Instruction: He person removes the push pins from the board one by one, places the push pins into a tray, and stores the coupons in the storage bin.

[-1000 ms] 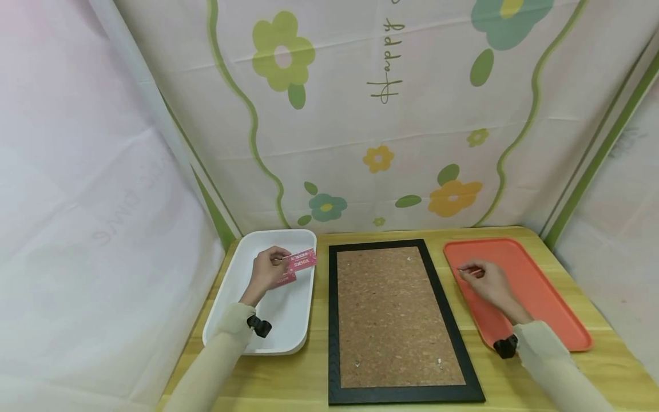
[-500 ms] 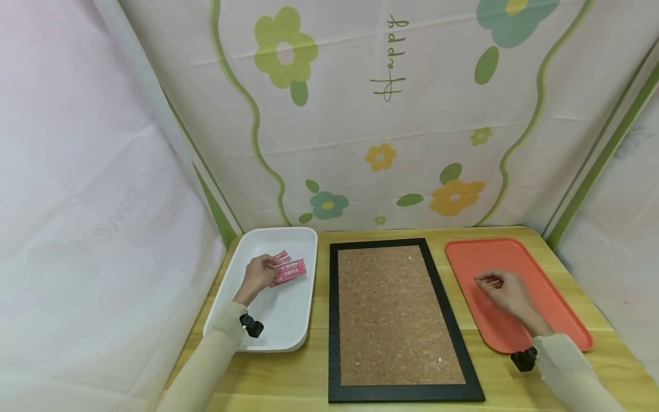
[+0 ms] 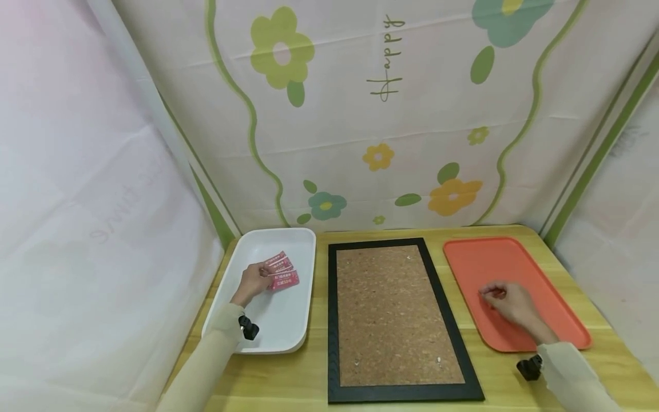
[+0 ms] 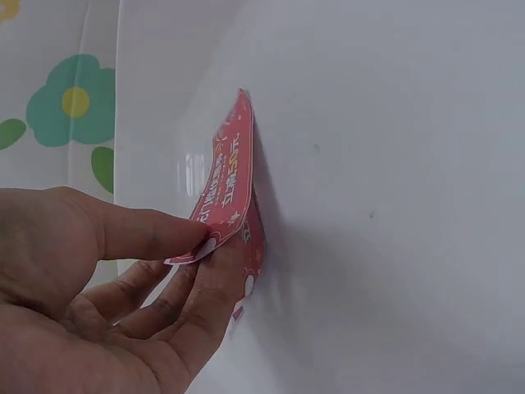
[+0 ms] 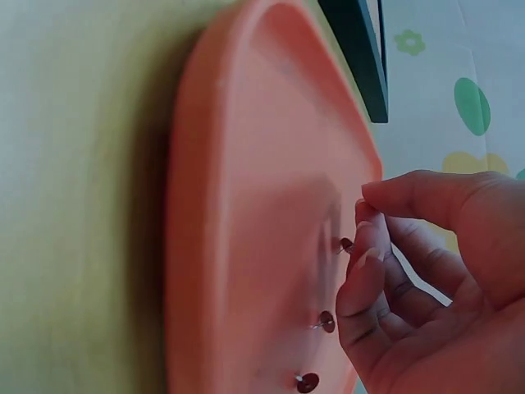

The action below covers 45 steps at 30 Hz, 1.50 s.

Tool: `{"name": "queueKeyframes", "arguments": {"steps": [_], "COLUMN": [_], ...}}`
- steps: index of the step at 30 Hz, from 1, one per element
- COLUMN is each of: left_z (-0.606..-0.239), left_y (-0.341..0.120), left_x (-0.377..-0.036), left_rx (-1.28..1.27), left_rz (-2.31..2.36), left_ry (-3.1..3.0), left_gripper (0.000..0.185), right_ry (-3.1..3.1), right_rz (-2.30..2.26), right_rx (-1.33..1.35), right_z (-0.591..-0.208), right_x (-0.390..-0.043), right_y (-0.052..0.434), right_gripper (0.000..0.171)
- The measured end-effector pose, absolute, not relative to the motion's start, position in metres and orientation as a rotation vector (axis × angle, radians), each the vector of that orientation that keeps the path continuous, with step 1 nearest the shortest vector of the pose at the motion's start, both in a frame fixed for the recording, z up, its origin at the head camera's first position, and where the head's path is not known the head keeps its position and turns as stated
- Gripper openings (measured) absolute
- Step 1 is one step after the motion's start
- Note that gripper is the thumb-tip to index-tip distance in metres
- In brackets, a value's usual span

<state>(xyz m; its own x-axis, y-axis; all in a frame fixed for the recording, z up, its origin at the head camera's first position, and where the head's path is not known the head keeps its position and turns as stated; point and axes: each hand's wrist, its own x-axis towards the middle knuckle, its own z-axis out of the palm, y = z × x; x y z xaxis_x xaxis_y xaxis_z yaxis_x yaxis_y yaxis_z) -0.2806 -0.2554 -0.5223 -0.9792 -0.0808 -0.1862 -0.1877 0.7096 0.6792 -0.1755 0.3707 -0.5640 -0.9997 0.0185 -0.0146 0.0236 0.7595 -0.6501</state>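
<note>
My left hand (image 3: 252, 280) is over the white basin (image 3: 273, 332) and pinches a red coupon card (image 3: 285, 280) between thumb and fingers. More red cards with white lettering fan out just behind it. From the left wrist, the pinched card (image 4: 232, 168) bends upward, with another card (image 4: 252, 238) partly hidden beneath it. My right hand (image 3: 507, 302) hovers over the coral tray (image 3: 540, 320) with loosely curled fingers. In the right wrist view its thumb and index tips come together and I see nothing between them. Several thumbtacks (image 5: 307, 382) sit on the tray close to those fingers.
Between the basin and the tray lies a cork board (image 3: 396, 315) in a black frame, with small shiny spots near its corners. All stand on a wooden table (image 3: 278, 383). A flowered cloth (image 3: 334, 114) hangs behind, and plain cloth walls enclose both sides.
The left hand has lowered its card toward the basin and drawn slightly left; more cards now show, fanned out. The right hand has moved right and nearer to me over the tray.
</note>
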Motion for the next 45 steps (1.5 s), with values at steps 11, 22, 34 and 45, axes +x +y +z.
{"name": "queueKeyframes", "arguments": {"steps": [11,22,34,45], "left_z": [-0.535,-0.538,-0.536,-0.527], "left_y": [-0.259,-0.261,-0.262,-0.262], "left_x": [-0.284,-0.281,-0.278,-0.275], "left_rx": [-0.237,-0.152,-0.152,-0.145], "left_rz": [1.045,0.958,0.913,0.919], "left_ry": [2.791,2.892,2.91,2.91], "left_gripper": [0.021,0.023,0.023,0.026], "right_ry": [2.969,2.968,2.93,2.933], "right_rz": [-1.031,-1.04,-1.076,-1.093], "right_rx": [0.039,0.043,0.037,0.018], "right_z": [-0.57,-0.571,-0.571,-0.566], "right_x": [-0.166,-0.166,-0.169,-0.169], "right_y": [0.373,0.371,0.369,0.364], "right_gripper": [0.017,0.017,0.021,0.023]}}
